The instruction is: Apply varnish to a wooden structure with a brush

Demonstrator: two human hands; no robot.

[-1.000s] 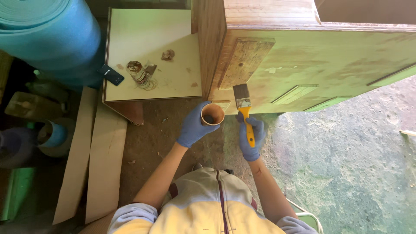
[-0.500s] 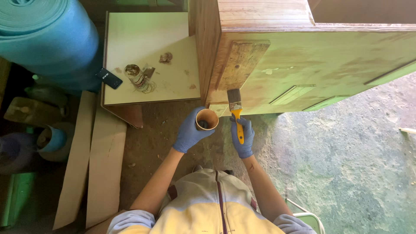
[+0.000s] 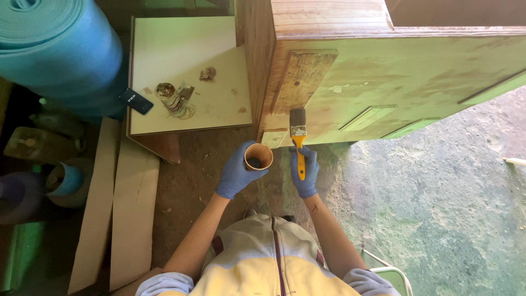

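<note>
Right hand [image 3: 304, 171] grips yellow-handled paintbrush [image 3: 298, 140], bristles on wooden cabinet [image 3: 383, 71]; left hand [image 3: 236, 174] clasps paper cup [image 3: 258, 156]; block stained, pale panel apparently uncoated.

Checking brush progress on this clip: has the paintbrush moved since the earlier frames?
Yes. The paintbrush has moved up, its bristles now nearer the wooden block on the cabinet.

A yellow-handled brush [image 3: 298, 141] points bristles up at the wooden cabinet [image 3: 350, 82] (paper cup [image 3: 258, 157] just beside).
</note>
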